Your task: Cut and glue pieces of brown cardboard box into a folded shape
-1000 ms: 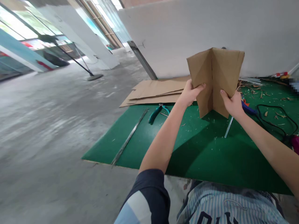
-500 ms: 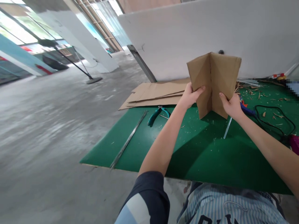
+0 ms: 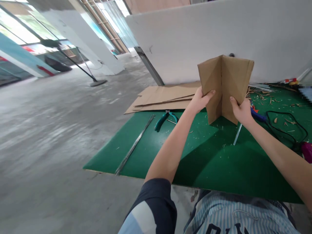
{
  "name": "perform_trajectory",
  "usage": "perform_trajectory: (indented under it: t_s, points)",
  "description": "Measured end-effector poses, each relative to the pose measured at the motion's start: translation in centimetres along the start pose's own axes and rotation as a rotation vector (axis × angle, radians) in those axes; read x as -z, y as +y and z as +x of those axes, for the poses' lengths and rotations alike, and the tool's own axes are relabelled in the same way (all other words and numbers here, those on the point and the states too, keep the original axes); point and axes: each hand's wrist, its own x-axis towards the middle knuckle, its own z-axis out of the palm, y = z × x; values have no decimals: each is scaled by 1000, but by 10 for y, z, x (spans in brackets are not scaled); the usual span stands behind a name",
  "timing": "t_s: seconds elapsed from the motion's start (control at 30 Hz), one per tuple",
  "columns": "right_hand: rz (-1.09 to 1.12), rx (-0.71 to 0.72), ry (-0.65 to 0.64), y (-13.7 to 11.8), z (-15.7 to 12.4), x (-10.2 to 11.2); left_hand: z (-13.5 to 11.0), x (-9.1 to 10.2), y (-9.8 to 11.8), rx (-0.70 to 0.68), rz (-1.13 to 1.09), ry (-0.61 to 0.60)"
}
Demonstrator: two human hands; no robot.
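Note:
A brown piece of cardboard (image 3: 234, 74), folded upright into a V with its crease at the back, is held in both hands. My left hand (image 3: 201, 99) grips its left panel, thumb on the inner face and fingers behind. My right hand (image 3: 241, 109) holds the right panel the same way, the other fingers hidden behind it. Below my right hand a clear glue stick (image 3: 237, 134) rests on the green tabletop. Just beyond that hand shows the blue handle of a tool (image 3: 258, 116) with a black cord, its front partly hidden.
Flat cardboard sheets (image 3: 168, 96) lie along the table's back edge. Teal-handled pliers (image 3: 161, 122) and a bundle of thin wires (image 3: 135, 145) are on the left of the green table (image 3: 107, 156). Scraps litter the right side, with a looped black cord (image 3: 287, 112). A white panel (image 3: 214, 29) stands behind.
Both hands keep their grip on the folded cardboard. Its top has shifted very slightly to the right and down in view; otherwise little differs.

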Motion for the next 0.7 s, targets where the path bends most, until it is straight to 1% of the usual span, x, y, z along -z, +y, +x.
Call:
perform_trajectory:
  t_s: [0.17, 0.37, 0.7]
  points:
    - [10, -19, 15, 0, -1, -1, 0, -1, 0, -35, 49, 0]
    - [-2, -32, 13, -2, -2, 0, -1, -1, 1, -39, 71, -12]
    - [11, -29, 19, 2, -1, -2, -4, -2, 7, -33, 71, 8]
